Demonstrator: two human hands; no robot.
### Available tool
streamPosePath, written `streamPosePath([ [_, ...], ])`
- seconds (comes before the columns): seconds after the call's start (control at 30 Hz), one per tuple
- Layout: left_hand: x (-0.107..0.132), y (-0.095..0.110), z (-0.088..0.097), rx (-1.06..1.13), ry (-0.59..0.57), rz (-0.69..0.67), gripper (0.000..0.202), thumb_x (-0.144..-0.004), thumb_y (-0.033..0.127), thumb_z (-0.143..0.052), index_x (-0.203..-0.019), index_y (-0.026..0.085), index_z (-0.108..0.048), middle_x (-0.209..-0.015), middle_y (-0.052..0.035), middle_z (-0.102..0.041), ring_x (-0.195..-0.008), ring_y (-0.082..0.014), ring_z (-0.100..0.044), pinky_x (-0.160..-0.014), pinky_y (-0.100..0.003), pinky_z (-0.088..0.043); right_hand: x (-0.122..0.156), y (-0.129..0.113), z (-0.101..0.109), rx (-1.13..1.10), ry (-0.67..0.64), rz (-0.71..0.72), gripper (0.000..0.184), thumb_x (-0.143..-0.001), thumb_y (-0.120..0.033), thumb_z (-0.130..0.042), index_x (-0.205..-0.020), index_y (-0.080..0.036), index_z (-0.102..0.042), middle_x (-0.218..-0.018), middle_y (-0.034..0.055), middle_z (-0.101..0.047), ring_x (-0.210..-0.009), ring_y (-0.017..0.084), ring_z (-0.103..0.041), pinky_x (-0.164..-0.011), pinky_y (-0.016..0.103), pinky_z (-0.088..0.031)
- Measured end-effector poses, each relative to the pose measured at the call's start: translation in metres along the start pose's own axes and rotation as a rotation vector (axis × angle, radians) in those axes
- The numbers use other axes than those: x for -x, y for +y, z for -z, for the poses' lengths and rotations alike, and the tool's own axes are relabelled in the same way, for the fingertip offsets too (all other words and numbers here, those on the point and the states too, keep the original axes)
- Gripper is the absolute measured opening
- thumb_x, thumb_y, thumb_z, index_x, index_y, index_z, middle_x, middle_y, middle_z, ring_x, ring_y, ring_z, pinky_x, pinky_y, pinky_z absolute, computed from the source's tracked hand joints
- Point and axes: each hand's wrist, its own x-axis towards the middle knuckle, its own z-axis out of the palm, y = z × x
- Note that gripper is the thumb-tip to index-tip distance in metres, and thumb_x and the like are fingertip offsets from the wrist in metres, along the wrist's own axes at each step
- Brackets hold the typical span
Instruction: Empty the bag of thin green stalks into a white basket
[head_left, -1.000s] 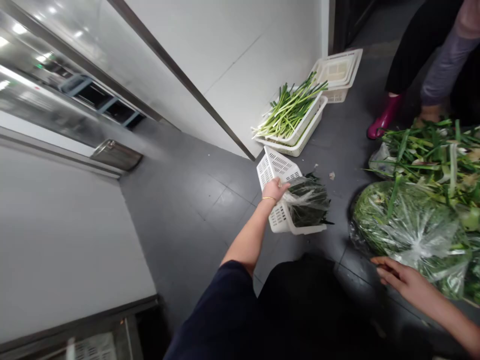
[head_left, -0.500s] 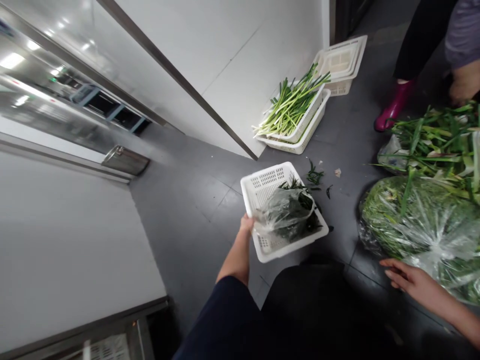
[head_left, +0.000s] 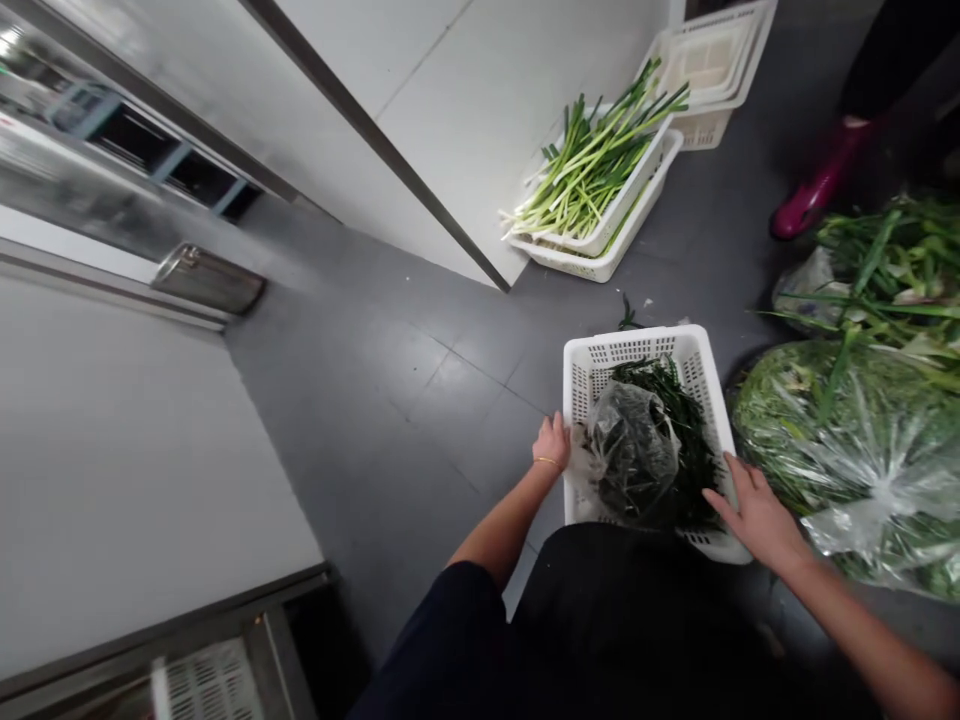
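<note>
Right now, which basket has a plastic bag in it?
The basket between your left hand and right hand: it holds a clear bag and dark greens. The stacked baskets by the wall show stalks, no bag.

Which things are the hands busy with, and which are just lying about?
In hand:
- white basket, left hand and right hand at opposite sides
- clear bag and dark greens inside

Apparently lying about:
- green stalks in stacked baskets
- large tied bag
</note>
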Motion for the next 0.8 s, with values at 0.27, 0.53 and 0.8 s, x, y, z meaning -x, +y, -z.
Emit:
streamPosePath([
  [0.27, 0.069, 0.063, 0.012, 0.264, -0.337, -0.049, 0.039, -0.085, 0.052, -0.035, -0.070, 0.017, -0.044, -0.056, 0.0034, -0.041, -0.043, -0.0069, -0.040, -0.044, -0.021, -0.036, 0.002, -0.105, -0.023, -0.181, -0.039, 0.397, 0.083, -0.079, -0.048, -0.052, -0.143, -0.010, -0.014, -0.139, 0.0204, -0.034, -0.127, 0.030, -0.035, -0.096, 0.043, -0.041],
  [0.53, 0.108, 0.110, 0.078, 0.802, -0.434, -0.290, 0.053, -0.071, 0.069, -0.046, -0.077, 0.017, -0.051, -0.062, -0.0011, -0.051, -0.051, -0.0099, -0.049, -0.047, -0.023, -0.041, -0.019, -0.163, 0.001, -0.545, -0.061, 0.529, 0.020, -0.080, -0.014, -0.035, -0.083, -0.020, -0.054, -0.079, 0.0051, -0.061, -0.077, 0.018, -0.058, -0.072, 0.031, -0.048],
  [0.8, 0.055, 0.052, 0.035, 0.537, -0.469, -0.334, 0.062, -0.084, 0.059, -0.035, -0.126, 0.014, -0.049, -0.128, -0.0125, -0.052, -0.120, -0.0259, -0.046, -0.098, -0.039, -0.040, -0.004, -0.130, 0.070, -0.482, 0.330, 0.436, 0.028, -0.075, -0.016, -0.039, -0.097, -0.020, -0.057, -0.092, 0.0078, -0.064, -0.090, 0.021, -0.059, -0.082, 0.034, -0.047],
])
